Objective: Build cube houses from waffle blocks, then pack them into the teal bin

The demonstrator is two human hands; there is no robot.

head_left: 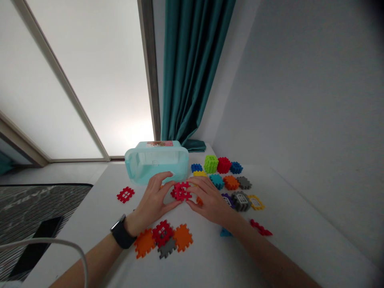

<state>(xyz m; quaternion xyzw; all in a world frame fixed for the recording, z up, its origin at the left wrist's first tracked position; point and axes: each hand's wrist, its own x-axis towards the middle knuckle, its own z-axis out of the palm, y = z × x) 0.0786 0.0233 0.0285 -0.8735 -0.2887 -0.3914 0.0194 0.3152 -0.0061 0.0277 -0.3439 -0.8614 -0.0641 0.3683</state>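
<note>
Pinching a bright red notched plastic block low over the white tabletop, just in front of the pale aqua translucent plastic bin. On the left hand, thumb and forefinger curved into a rounded C, tips narrowed to about the block's depth and seemingly set on its left part. On the right hand, fingers bent over the far right edge, thumb at the near edge, with a similarly narrow gap. Cannot tell how firmly squeezed, nor whether in one piece or several joined.

For a good fit, best to line up tooth with gap before pressing, push evenly along the whole edge, and brace with the opposite thumb; probably wise to avoid twisting, lest corners pop loose.

Around the work, stiff, smooth-looking plastic with square, gear-like edges: a red window-cut square tile apart at left; near the left wrist, a flat cross-like cluster of orange, red and grey tiles; to the right, chunky toothed forms, including a lime-green cube with grooved faces, beside a red toothed cube.
</note>
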